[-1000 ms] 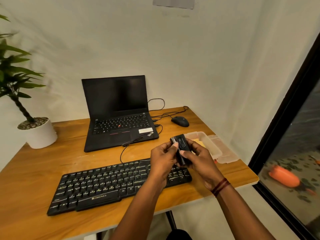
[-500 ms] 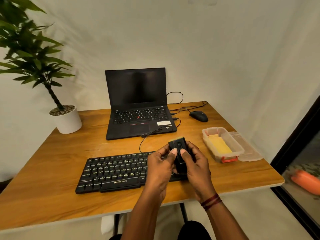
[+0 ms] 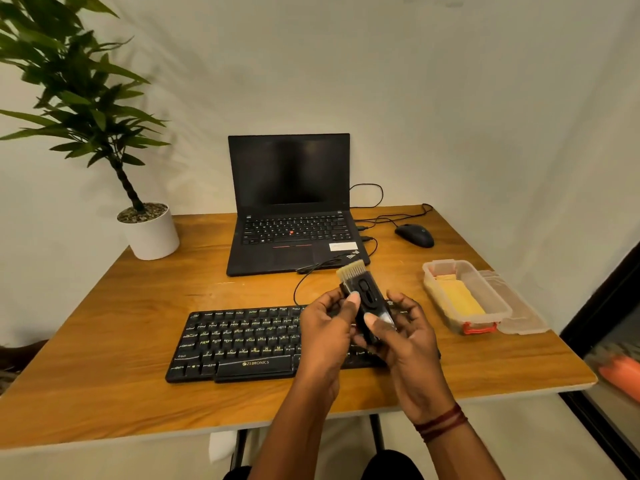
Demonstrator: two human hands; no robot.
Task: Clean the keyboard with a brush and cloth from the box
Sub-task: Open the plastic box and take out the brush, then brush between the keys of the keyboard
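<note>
Left hand (image 3: 327,327) and right hand (image 3: 405,337) both grip a black brush (image 3: 367,299), bristles pointing away, above the right end of the keyboard (image 3: 242,341). To the right on the table (image 3: 104,358), a yellow cloth (image 3: 459,299) lies in the open clear box (image 3: 491,292), its lid (image 3: 519,313) alongside.

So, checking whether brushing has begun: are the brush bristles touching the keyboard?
Apart. Head view: left hand and right hand hold the brush up, bristles pointing toward the laptop, off the keyboard.

Wooden desk (image 3: 104,341), far side
Open black laptop (image 3: 291,209) at centre, wired mouse (image 3: 414,235) right of it, potted plant (image 3: 152,233) left.
</note>
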